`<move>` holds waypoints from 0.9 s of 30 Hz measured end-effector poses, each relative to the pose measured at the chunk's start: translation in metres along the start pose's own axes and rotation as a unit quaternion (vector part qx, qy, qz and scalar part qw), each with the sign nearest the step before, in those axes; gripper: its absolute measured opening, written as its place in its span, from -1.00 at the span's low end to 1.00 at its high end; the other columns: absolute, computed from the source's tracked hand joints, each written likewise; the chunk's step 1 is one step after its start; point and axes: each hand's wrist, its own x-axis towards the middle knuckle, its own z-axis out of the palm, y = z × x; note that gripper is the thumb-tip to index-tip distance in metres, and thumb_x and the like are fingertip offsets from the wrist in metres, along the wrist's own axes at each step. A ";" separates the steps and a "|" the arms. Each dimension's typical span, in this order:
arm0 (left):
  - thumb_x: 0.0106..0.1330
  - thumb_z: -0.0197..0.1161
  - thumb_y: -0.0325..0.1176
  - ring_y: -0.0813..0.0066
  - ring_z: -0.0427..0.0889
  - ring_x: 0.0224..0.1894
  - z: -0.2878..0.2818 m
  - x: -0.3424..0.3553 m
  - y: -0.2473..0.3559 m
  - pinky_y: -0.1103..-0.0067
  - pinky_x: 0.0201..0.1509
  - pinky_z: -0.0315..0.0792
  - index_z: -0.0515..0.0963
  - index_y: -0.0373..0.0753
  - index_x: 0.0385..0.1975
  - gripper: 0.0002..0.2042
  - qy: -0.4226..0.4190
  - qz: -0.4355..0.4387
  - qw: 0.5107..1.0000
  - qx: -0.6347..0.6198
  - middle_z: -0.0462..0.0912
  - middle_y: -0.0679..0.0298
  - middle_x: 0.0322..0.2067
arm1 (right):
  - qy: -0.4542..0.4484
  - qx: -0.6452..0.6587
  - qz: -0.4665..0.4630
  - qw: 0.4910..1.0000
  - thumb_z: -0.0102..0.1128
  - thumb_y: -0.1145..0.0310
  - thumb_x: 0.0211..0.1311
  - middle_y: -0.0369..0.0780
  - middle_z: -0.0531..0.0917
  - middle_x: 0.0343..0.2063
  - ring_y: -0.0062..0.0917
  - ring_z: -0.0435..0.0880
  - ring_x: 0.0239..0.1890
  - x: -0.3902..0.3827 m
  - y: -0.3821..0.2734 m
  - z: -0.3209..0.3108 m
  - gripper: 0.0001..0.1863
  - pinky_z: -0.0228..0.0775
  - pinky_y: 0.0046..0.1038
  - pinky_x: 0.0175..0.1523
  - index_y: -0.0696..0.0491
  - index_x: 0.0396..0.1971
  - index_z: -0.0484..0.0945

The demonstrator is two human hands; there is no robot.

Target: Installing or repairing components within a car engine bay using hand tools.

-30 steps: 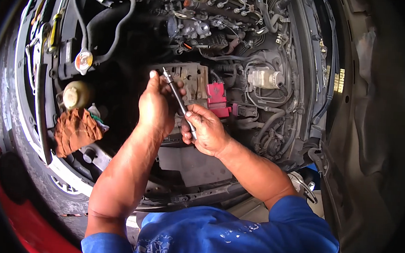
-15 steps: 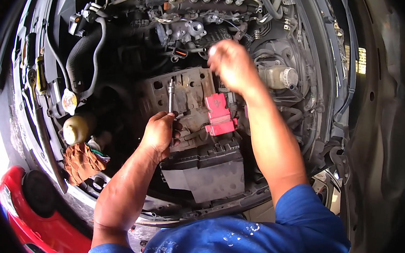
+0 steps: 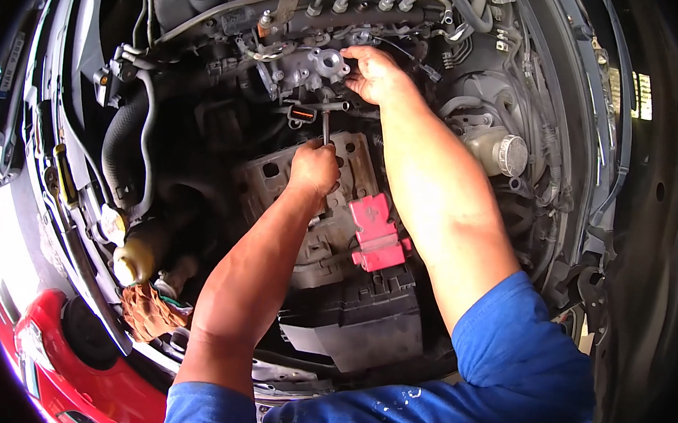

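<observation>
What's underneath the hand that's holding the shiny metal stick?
Below the left hand, which grips a metal tool, you can see parts of a dirty metal tray. The patch right behind the hand is covered, so I can't tell.

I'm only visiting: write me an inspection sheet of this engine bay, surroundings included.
Surface: metal tray with holes, stained.
Things in use: slim metal tool, pointing up the picture; metal housing beyond it.
Clutter: crumpled brown cloth or glove and yellow-handled tool, both on the left.
Hands: left hand closed around the slim metal tool; right hand at the metal housing's right edge, grip unclear.
Cables and hoses: ribbed black hose on the left.
Surroundings: red car, lower left.
</observation>
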 end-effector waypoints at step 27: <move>0.11 0.15 -0.50 0.54 0.46 -0.40 0.027 0.057 0.003 0.59 -0.29 0.43 0.41 -0.34 0.03 -0.58 0.058 0.319 0.939 0.117 0.50 0.34 -0.39 | -0.213 0.294 0.013 0.932 0.27 0.26 0.15 -0.12 0.67 -0.15 -0.27 0.63 -0.08 0.045 0.020 -0.004 -0.66 0.40 -0.14 0.18 0.13 -0.14 0.55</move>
